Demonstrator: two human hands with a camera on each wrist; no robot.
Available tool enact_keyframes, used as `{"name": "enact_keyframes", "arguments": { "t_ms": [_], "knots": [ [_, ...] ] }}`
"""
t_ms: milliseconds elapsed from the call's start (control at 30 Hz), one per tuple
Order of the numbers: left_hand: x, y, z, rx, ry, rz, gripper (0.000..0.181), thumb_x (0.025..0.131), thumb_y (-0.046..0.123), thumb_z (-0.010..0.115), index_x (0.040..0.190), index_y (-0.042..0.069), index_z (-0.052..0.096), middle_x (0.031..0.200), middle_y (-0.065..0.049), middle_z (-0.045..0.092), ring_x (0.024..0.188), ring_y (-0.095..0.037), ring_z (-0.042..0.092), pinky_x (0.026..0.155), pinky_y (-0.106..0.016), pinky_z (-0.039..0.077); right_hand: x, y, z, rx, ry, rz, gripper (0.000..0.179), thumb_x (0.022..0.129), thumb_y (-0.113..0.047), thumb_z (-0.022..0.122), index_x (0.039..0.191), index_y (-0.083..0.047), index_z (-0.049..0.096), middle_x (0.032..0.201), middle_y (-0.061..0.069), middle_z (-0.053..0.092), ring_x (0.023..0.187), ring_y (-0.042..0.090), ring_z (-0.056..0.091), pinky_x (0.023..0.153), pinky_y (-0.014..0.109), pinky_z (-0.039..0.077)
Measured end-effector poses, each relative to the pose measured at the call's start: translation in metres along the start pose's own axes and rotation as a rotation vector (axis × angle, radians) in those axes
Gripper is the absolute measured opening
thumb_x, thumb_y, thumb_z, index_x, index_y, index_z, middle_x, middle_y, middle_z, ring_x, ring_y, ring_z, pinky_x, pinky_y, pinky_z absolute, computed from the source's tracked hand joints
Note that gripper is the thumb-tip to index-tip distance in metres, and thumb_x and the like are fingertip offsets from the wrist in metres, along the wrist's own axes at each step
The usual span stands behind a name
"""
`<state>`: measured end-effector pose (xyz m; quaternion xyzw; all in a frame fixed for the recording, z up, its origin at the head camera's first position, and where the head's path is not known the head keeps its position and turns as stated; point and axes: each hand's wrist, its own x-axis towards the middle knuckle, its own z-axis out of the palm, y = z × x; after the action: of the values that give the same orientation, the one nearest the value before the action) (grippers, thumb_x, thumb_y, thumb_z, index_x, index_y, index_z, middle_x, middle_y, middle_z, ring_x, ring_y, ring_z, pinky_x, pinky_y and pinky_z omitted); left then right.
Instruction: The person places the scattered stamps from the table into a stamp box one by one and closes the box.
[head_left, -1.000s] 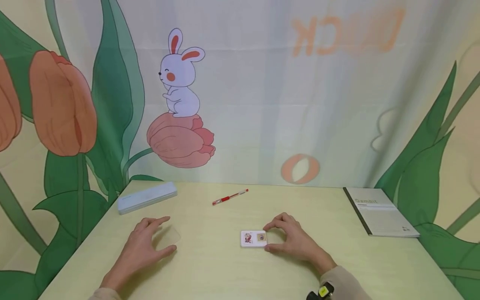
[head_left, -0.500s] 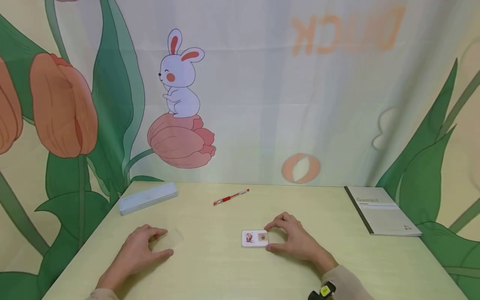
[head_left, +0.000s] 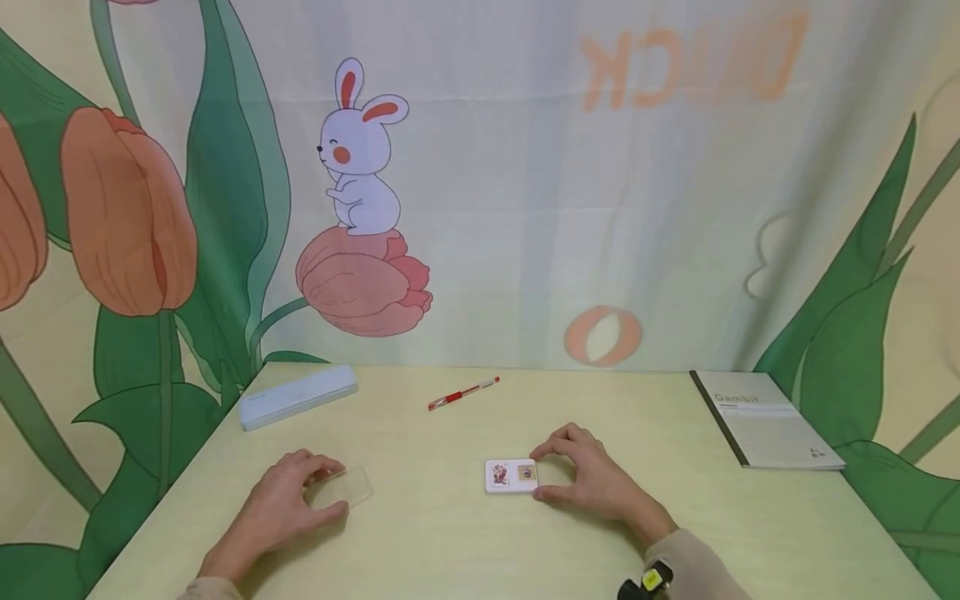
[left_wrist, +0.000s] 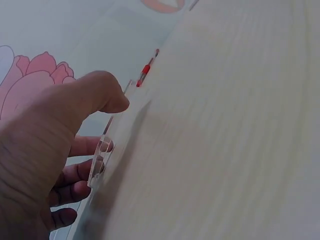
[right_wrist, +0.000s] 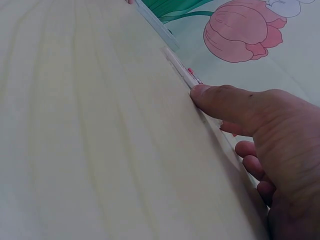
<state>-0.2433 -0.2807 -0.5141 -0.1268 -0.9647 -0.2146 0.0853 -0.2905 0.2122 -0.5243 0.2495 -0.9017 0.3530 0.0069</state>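
Note:
In the head view, my left hand (head_left: 288, 504) pinches a clear plastic cover (head_left: 358, 486) between thumb and fingers at the left of the table. The left wrist view shows the clear cover (left_wrist: 100, 165) edge-on, tilted, with fingertips visible through it. Near the table's middle, my right hand (head_left: 592, 477) holds the right end of a small flat white case (head_left: 510, 476) by its two long edges. Two small printed pictures show on top of that case. From the right wrist, the white case (right_wrist: 181, 68) appears thin, low on the table, the thumb at its near side.
A red pen (head_left: 463, 393) lies toward the back of the pale table (head_left: 435, 550). At the back left is a light blue pencil case (head_left: 300, 397), and a grey notebook (head_left: 765, 421) lies at the right. A printed curtain (head_left: 487, 208) hangs behind.
My left hand has drawn its fingers closer together and shifted slightly down, and the clear cover has changed its tilt. The right hand and the white case have hardly moved.

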Motion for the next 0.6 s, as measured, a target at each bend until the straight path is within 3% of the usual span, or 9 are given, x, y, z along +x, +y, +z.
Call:
{"name": "enact_keyframes", "arguments": {
  "t_ms": [300, 600],
  "knots": [
    [0.012, 0.019, 0.003, -0.045, 0.034, 0.086, 0.051, 0.08, 0.043, 0.096, 0.125, 0.026, 0.079, 0.1, 0.008, 0.063, 0.093, -0.013, 0.055, 0.082, -0.038, 0.047, -0.001, 0.001, -0.001, -0.005, -0.001, 0.008, 0.046, 0.085, -0.047, 0.097, 0.125, -0.037, 0.077, 0.129, -0.008, 0.057, 0.128, 0.022, 0.05, 0.113, 0.059, 0.037],
    [0.033, 0.051, 0.013, -0.1, 0.079, 0.191, 0.046, 0.08, 0.038, 0.093, 0.122, 0.02, 0.082, 0.103, 0.004, 0.068, 0.102, -0.018, 0.059, 0.091, -0.042, 0.049, 0.0, 0.001, 0.0, -0.013, 0.005, -0.006, 0.048, 0.085, -0.043, 0.098, 0.127, -0.033, 0.078, 0.129, -0.008, 0.058, 0.128, 0.023, 0.051, 0.116, 0.06, 0.035]
  ]
}}
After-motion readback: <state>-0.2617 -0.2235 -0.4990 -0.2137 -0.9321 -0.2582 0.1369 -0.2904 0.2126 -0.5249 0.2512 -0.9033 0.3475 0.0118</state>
